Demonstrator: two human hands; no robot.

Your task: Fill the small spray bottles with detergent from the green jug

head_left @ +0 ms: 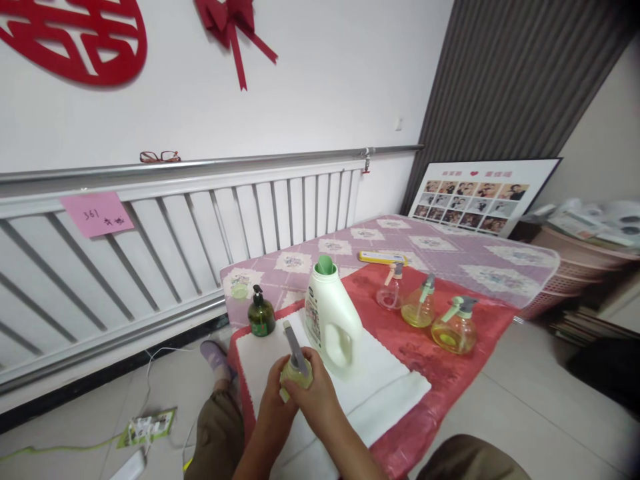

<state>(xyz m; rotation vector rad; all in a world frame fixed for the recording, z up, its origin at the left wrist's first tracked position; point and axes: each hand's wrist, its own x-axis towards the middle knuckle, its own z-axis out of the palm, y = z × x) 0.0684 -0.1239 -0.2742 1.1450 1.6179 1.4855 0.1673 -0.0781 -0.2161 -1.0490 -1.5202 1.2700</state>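
Note:
Both hands are closed around a small spray bottle (297, 371) with a grey spray head and a pale yellow body. My left hand (274, 393) wraps its left side and my right hand (317, 390) its right side, hiding most of the body. Just behind stands a big white detergent jug (327, 313) with a green spout and no cap on top. A dark green pump bottle (261, 317) is to the left. On the right are three more spray bottles: a clear one (389, 293) and two with yellow liquid, one in the middle (418, 312) and one nearest (454, 333).
A white cloth (387, 393) lies over red plastic sheeting (363, 287) on the patterned table (325, 248). Near the back rests a yellow-and-white box (383, 257). A radiator (200, 227) runs along the wall. Pink baskets (560, 287) stand right; a power strip (147, 427) lies on the floor.

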